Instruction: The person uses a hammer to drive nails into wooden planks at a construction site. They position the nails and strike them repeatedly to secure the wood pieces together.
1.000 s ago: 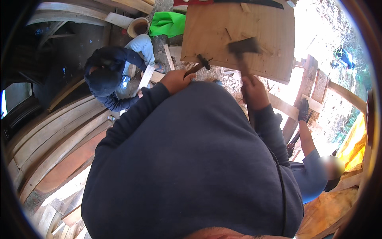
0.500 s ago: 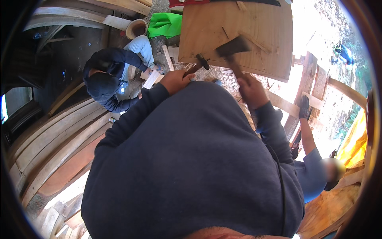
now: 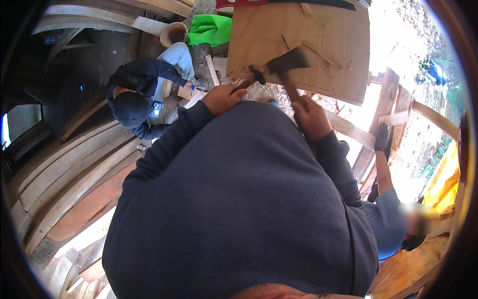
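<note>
My left hand (image 3: pixel 225 99) is closed around the wooden handle of a hammer (image 3: pixel 256 74), whose dark head points up and away from me. In my right hand (image 3: pixel 312 118) I grip a hatchet (image 3: pixel 289 61) by its wooden handle. Its broad dark blade lies over the near edge of a plywood-topped table (image 3: pixel 343 60). The two tool heads are close together but apart. On the tabletop rest a thin wood strip (image 3: pixel 322 55) and a small dark stick (image 3: pixel 285 42). A handsaw with a red handle (image 3: pixel 241 4) lies along its far side.
At the left a crouching person (image 3: pixel 134 97) handles pale wood pieces. Another person (image 3: pixel 386 214) at the right reaches a gloved hand to upright boards (image 3: pixel 384 99). Long curved planks (image 3: pixel 74 164) stack at the left; a bucket (image 3: pixel 174 35) and green cloth (image 3: pixel 210 30) stand beyond.
The hatchet and my right hand have shifted slightly left, bringing its head nearer the hammer. The person at the right has lowered their gloved hand a little along the boards.
</note>
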`<state>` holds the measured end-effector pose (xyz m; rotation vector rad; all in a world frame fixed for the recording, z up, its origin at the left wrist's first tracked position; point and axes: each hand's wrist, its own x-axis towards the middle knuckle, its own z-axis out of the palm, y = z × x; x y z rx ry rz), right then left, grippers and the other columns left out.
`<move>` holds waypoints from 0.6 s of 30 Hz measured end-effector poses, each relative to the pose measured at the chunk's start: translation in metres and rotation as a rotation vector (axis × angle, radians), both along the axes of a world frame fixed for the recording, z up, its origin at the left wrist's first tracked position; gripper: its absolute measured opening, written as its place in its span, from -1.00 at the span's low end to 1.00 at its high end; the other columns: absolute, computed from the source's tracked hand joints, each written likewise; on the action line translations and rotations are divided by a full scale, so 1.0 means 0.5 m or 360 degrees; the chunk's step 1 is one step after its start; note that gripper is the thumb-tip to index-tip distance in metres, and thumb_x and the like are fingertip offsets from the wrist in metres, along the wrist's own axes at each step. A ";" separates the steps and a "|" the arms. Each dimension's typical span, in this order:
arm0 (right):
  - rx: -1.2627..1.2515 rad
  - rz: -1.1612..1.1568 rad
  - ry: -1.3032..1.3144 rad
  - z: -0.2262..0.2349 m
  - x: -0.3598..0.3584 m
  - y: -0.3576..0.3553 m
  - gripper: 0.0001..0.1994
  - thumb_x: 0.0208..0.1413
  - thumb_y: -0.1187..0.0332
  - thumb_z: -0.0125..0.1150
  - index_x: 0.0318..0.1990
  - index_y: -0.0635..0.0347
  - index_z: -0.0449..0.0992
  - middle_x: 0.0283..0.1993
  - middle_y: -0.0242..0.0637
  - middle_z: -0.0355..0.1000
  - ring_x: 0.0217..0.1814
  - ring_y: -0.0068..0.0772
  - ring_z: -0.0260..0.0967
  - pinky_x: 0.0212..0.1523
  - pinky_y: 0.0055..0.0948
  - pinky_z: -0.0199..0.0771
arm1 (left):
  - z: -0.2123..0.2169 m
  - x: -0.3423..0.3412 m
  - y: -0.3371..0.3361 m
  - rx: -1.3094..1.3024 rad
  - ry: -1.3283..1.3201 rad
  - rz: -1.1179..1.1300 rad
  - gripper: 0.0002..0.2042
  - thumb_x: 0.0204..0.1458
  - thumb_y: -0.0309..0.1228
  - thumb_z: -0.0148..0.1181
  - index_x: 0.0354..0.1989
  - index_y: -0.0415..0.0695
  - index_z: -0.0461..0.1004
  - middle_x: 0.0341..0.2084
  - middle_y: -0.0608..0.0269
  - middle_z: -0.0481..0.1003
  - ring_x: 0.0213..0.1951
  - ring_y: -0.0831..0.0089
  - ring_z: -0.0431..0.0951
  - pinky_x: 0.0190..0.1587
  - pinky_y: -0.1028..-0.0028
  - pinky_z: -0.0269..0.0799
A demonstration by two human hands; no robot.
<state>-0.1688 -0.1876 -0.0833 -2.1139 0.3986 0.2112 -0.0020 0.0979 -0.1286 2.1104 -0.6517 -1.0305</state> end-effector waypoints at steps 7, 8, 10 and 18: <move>0.0420 -0.0761 -0.0222 0.118 0.000 -0.091 -0.69 0.55 0.08 0.06 -0.13 0.15 0.43 -0.47 -0.39 0.37 -0.64 -0.57 0.28 -0.61 -0.53 0.31 | 0.160 0.067 0.063 -0.0810 0.2015 0.0453 -0.63 0.54 0.03 -0.16 -0.09 -0.03 0.31 -0.54 0.32 0.29 -0.73 0.66 0.14 -0.68 0.61 0.09; 0.0428 -0.0765 -0.0303 0.119 -0.009 -0.121 -0.66 0.56 0.06 0.04 -0.16 0.15 0.41 -0.47 -0.37 0.37 -0.64 -0.56 0.29 -0.61 -0.53 0.31 | 0.179 0.069 0.063 -0.0920 0.2052 0.0454 -0.64 0.55 0.05 -0.19 -0.09 0.00 0.28 -0.55 0.33 0.26 -0.75 0.70 0.07 -0.72 0.65 0.01; 0.0550 -0.0834 -0.0332 0.133 -0.020 -0.131 -0.64 0.57 0.04 0.02 -0.18 0.15 0.39 -0.47 -0.36 0.38 -0.64 -0.54 0.30 -0.61 -0.53 0.31 | 0.187 0.075 0.059 -0.1054 0.2070 0.0386 -0.55 0.53 0.13 -0.25 -0.11 -0.02 0.29 -0.55 0.30 0.28 -0.74 0.67 0.11 -0.76 0.64 0.03; 0.0854 -0.0970 -0.0122 0.156 -0.025 -0.057 -0.69 0.54 0.10 0.08 -0.12 0.17 0.41 -0.48 -0.35 0.39 -0.66 -0.56 0.29 -0.63 -0.58 0.30 | 0.219 0.066 0.033 -0.1001 0.2010 0.0231 -0.47 0.51 0.21 -0.30 -0.10 -0.02 0.35 -0.63 0.44 0.21 -0.76 0.70 0.10 -0.77 0.62 0.01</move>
